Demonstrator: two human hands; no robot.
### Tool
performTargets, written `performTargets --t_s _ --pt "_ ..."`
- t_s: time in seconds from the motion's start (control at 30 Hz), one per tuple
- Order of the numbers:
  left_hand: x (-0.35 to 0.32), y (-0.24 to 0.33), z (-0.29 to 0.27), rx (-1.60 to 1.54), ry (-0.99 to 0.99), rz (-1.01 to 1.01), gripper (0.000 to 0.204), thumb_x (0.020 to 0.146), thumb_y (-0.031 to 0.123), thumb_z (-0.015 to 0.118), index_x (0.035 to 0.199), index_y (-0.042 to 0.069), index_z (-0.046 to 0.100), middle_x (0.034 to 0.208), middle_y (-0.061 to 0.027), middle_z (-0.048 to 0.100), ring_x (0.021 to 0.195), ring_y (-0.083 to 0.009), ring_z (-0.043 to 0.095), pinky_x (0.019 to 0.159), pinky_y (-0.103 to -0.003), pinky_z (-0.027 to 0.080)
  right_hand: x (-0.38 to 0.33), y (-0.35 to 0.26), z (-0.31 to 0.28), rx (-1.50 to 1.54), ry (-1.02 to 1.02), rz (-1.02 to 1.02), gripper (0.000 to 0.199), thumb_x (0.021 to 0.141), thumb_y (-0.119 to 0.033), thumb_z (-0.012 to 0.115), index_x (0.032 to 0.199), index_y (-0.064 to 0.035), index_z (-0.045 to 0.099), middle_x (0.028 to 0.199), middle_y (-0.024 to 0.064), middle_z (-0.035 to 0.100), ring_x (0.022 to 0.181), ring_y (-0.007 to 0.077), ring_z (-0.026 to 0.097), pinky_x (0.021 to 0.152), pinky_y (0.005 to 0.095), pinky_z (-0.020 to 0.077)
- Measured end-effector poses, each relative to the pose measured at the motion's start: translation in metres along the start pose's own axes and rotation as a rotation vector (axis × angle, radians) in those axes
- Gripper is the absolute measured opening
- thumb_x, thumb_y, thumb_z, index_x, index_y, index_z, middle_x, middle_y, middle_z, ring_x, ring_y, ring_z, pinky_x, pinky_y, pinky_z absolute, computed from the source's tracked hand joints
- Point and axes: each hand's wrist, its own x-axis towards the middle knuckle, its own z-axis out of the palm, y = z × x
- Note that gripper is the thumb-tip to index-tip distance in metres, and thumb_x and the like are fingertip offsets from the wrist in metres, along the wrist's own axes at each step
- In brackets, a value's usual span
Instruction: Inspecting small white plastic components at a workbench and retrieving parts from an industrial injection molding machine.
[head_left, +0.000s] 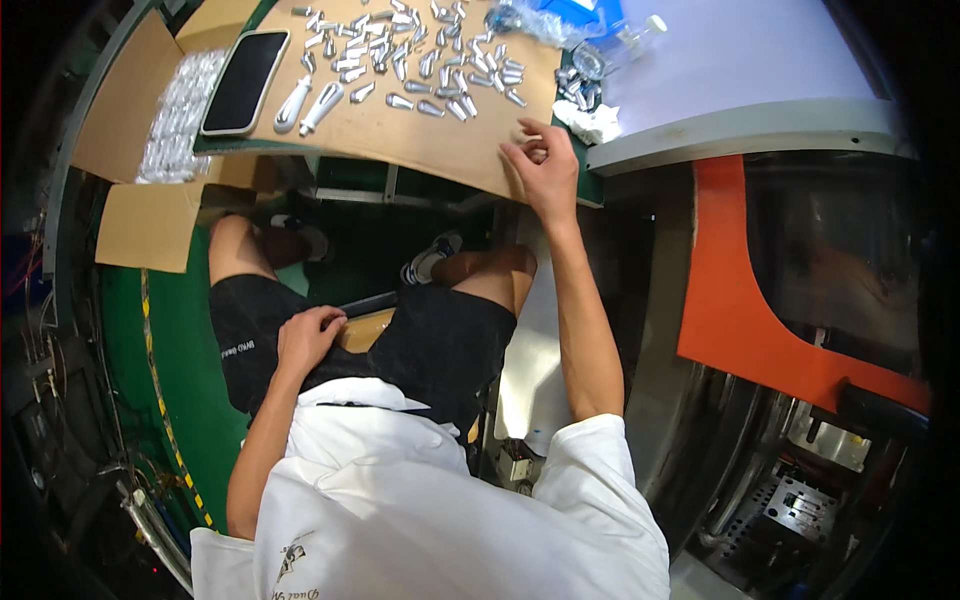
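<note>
My right hand (545,168) hovers at the right front edge of a cardboard sheet (440,145) on the table. Its thumb and forefinger are apart, the other fingers are bent, and I see nothing between them. Down in my lap, my left hand (308,342) lies on the black shorts with its fingers loosely laid out, holding nothing. Many small silvery tapered metal parts (400,65) are scattered over the cardboard. Left of them lie two white-handled tools (293,104), side by side, whose kind I cannot make out. A phone (246,84) with a dark screen lies beside these.
On the left, an open cardboard box (130,105) holds clear plastic-wrapped pieces (183,120). A crumpled white tissue (590,122), a clear bottle (640,38) and a blue container (590,12) are at the right back. An orange-framed machine door (712,290) stands to my right.
</note>
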Motion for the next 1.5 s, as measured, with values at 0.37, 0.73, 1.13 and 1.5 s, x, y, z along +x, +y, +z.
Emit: performTargets --t_s 0.37,0.73,1.13,1.5 --pt "-0.003 0.001 0.001 -0.032 0.041 0.079 0.024 0.086 0.032 0.063 0.098 0.013 0.073 0.092 -0.0107 0.071 0.082 -0.0314 0.068 0.072 -0.040 0.053 0.046 -0.014 0.022 0.034 -0.128 -0.116 0.016 0.077 -0.017 0.075 0.089 -0.0055 0.075 0.083 0.0080 0.066 0.067 0.0202 0.062 0.066 0.0297 0.0504" --pt "-0.019 0.068 -0.030 -1.056 -0.002 0.092 0.022 0.095 0.013 0.061 0.112 -0.001 0.065 0.109 -0.0068 0.069 0.094 -0.0140 0.066 0.084 -0.027 0.051 -0.092 -0.070 -0.009 1.530 -0.247 0.669 0.008 0.090 -0.012 0.061 0.092 -0.0041 0.059 0.074 0.0042 0.056 0.062 0.0123 0.047 0.058 0.0266 0.0396" --pt "-0.020 0.150 -0.023 -1.128 -0.560 0.587 0.024 0.089 -0.003 0.058 0.112 -0.004 0.066 0.112 -0.0149 0.066 0.100 -0.0200 0.064 0.090 -0.031 0.050 -0.249 -0.142 -0.013 2.408 -0.208 1.045 0.019 0.093 -0.018 0.063 0.105 -0.0047 0.059 0.086 -0.0016 0.052 0.067 0.0060 0.044 0.056 0.0190 0.0383" --pt "-0.006 0.188 -0.020 -0.806 -0.621 0.877 0.018 0.086 0.007 0.068 0.102 -0.003 0.067 0.096 -0.0145 0.067 0.091 -0.0218 0.065 0.080 -0.031 0.053 -0.274 -0.142 -0.042 1.568 0.269 0.874 0.030 0.092 -0.017 0.065 0.119 -0.0040 0.058 0.109 0.0066 0.063 0.089 0.0160 0.062 0.073 0.0241 0.0505"
